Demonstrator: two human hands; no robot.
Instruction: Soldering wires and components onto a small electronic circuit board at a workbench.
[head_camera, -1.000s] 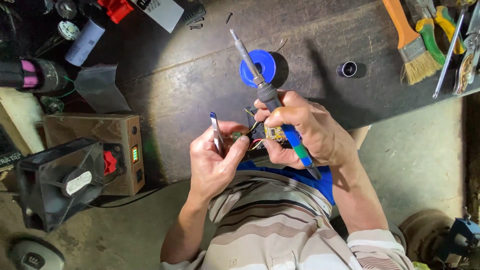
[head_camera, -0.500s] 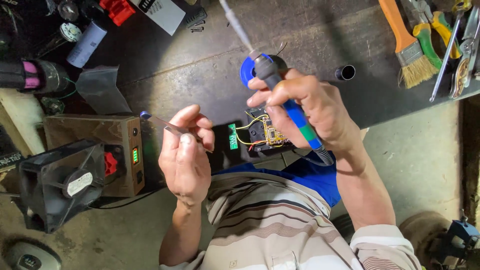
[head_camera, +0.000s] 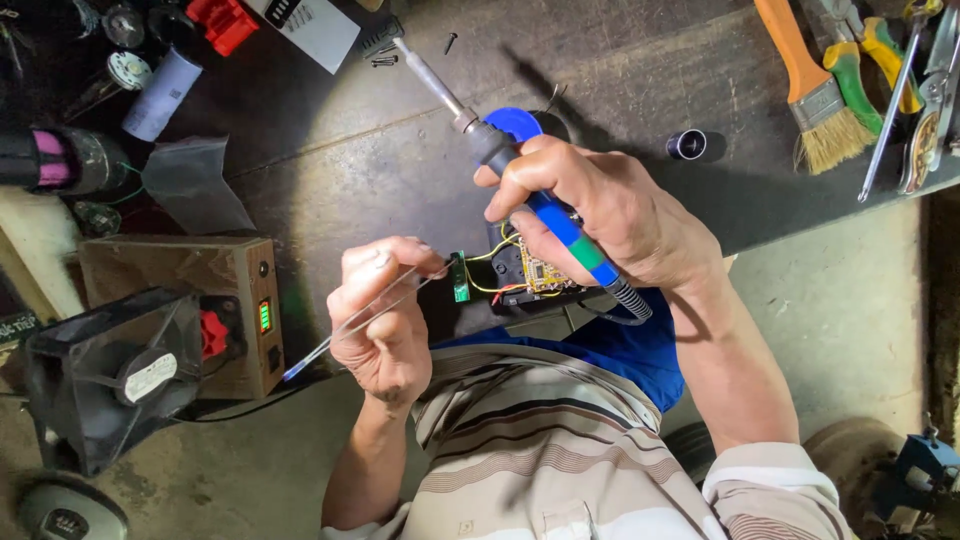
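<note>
- Head view, looking down at two bare hands over a dark bench (head_camera: 330, 190).
- Right hand (head_camera: 600, 215) wraps its grip tight around a soldering iron (head_camera: 520, 175) with a blue and green handle. The thin metal tip points up and to the left, away from the person.
- Left hand (head_camera: 385, 320) pinches a pair of thin tweezers (head_camera: 365, 315) between thumb and fingers. The blue end of the tweezers sticks out low on the left.
- The tweezer tips touch a small green board (head_camera: 459, 277).
- Yellow and red wires run from the green board to a bigger circuit board (head_camera: 543, 275). That one sits just under the right hand, near the bench edge.
- A blue spool (head_camera: 515, 122) lies on the bench behind the iron.
- A small dark metal cap (head_camera: 687, 145) sits to the right of the spool, well apart from it.
- A paint brush (head_camera: 810, 90) with an orange handle lies at the top right, beside some green and yellow hand tools (head_camera: 870, 60).
- A wooden box (head_camera: 190, 300) with a green light and a red switch stands on the left.
- A black fan (head_camera: 100, 380) leans right beside the box.
- A grey plastic bag (head_camera: 190, 185) lies above the box.
- A pale blue can (head_camera: 160, 92) lies at the top left.
- The person wears a striped shirt (head_camera: 540, 460).
</note>
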